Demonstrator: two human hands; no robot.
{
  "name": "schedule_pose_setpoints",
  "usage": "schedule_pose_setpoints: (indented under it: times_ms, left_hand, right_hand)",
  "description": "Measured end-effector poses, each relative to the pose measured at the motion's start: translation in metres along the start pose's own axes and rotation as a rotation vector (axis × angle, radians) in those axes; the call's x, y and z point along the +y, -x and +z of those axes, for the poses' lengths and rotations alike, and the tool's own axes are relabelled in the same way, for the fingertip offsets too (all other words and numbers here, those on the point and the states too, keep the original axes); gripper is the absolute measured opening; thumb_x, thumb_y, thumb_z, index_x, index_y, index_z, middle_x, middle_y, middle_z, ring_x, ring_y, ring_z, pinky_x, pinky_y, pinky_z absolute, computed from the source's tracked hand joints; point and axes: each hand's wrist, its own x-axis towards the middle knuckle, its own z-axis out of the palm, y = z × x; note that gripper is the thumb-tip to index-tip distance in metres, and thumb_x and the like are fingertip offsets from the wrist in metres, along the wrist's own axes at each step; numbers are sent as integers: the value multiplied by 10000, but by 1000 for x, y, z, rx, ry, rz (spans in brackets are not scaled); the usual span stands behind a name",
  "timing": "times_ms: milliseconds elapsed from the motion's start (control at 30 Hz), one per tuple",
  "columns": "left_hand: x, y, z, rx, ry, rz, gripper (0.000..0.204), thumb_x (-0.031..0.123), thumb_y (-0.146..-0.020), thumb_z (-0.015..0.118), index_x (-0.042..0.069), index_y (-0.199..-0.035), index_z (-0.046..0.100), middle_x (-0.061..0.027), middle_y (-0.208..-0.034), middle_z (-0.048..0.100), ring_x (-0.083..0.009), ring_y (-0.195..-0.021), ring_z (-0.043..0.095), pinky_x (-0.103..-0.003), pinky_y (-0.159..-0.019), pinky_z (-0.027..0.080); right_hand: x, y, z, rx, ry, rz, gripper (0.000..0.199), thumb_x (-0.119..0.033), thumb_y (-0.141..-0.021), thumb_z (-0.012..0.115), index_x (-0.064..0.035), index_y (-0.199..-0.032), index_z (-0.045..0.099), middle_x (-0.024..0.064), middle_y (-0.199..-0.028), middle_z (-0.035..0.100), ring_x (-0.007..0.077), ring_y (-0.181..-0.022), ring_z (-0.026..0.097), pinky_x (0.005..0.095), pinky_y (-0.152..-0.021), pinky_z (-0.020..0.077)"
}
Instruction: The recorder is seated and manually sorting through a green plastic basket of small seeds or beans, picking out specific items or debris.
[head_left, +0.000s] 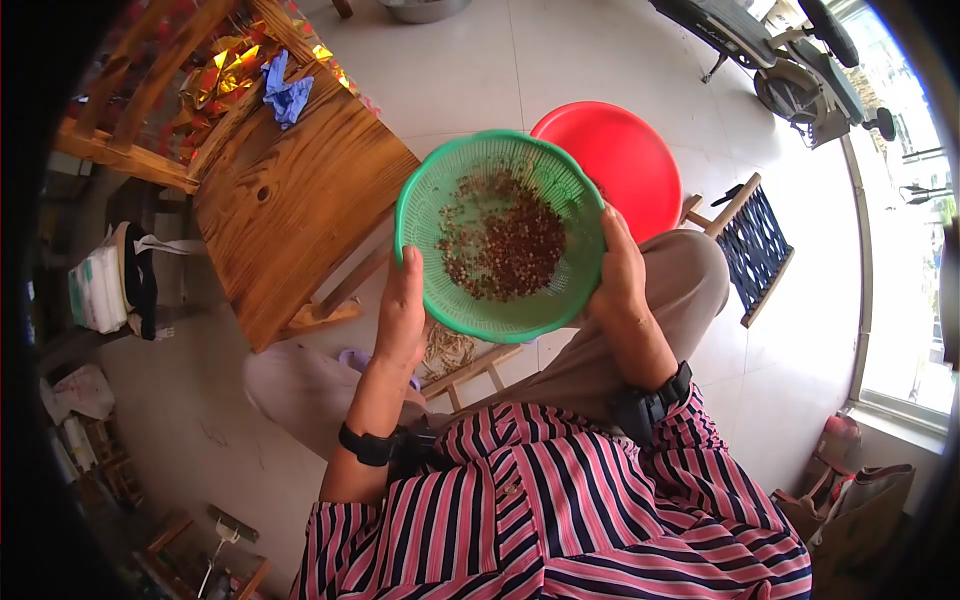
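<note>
Between my hands, above my lap, is a round green plastic colander (447, 312) with slotted sides. Small reddish-brown and pale grains, perhaps seeds or peppercorns (520, 245), lie in it, heaped toward its middle and right. My left hand (402, 312) grips the colander's left rim, thumb up over the edge. On the opposite rim my right hand (620, 268) holds on the same way. The fingers under the colander are hidden. Beyond it on the right stands a red basin (630, 160), partly covered by the colander.
To the left is a wooden chair (290, 200) with a crumpled blue cloth or glove (288, 90) on it. A folding stool (757, 245) with dark webbing stands at right. Dry stalks (447, 350) lie on the floor below. A scooter (790, 70) is parked at the far right.
</note>
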Motion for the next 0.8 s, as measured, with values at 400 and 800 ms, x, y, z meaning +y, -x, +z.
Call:
schedule_pose_setpoints:
  times_ms: [400,800]
  left_hand:
    - [4,8,5,42,78,14,656,503,-998,365,36,-1449,272,-96,-1418,389,-208,-1242,438,-349,-1032,376]
    - [10,41,-33,-28,-136,356,757,611,-942,393,33,-1416,281,-124,-1301,467,-245,-1123,541,-413,-939,473]
  right_hand:
    - [-8,10,9,-83,147,-143,367,-276,-1011,411,-72,-1304,497,55,-1181,578,153,-1071,546,303,-911,457]
    - [-38,55,41,-185,123,-325,411,-339,-1019,388,-69,-1316,477,55,-1206,564,141,-1046,550,291,-871,462]
